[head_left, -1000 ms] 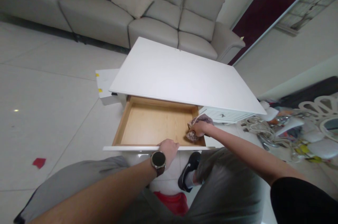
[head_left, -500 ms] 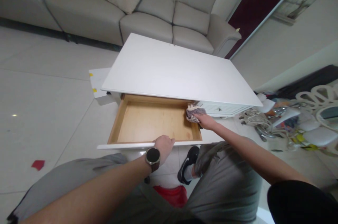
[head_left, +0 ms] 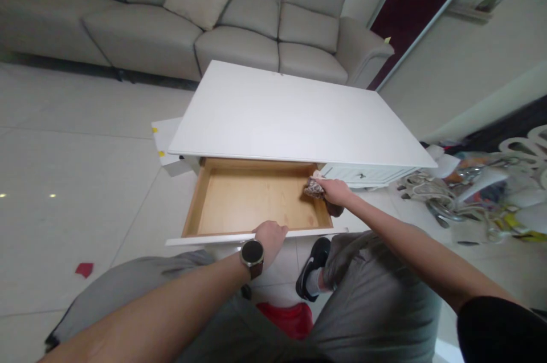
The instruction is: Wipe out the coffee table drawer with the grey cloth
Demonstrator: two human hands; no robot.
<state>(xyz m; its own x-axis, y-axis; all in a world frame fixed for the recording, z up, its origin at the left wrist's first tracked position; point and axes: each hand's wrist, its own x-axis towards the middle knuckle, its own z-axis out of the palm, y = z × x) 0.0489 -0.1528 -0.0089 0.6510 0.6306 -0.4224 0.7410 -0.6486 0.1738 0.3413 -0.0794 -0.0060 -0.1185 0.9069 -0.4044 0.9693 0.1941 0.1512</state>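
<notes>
A white coffee table [head_left: 294, 118] stands before me with one wooden drawer [head_left: 248, 200] pulled out, its inside bare. My left hand [head_left: 272, 240], a watch [head_left: 252, 252] on its wrist, grips the drawer's white front edge with the fingers curled over the top. At the drawer's right side wall, near its back corner, my right hand [head_left: 335, 191] is closed on a patterned cloth [head_left: 314, 187]. Part of the cloth lies against the inside of the wall, and a darker part hangs outside below the hand.
A second drawer [head_left: 363, 175] to the right is closed. Behind the table runs a grey sofa [head_left: 239, 38]. A white box [head_left: 167, 135] stands by the table's left end. Assorted items [head_left: 465, 192] lie piled on the right, and something red [head_left: 290, 320] is between my legs.
My right hand has turned slightly, and the cloth is now bunched over the drawer's side wall with part hanging outside. My left hand keeps its hold on the front edge. The camera view has shifted slightly.
</notes>
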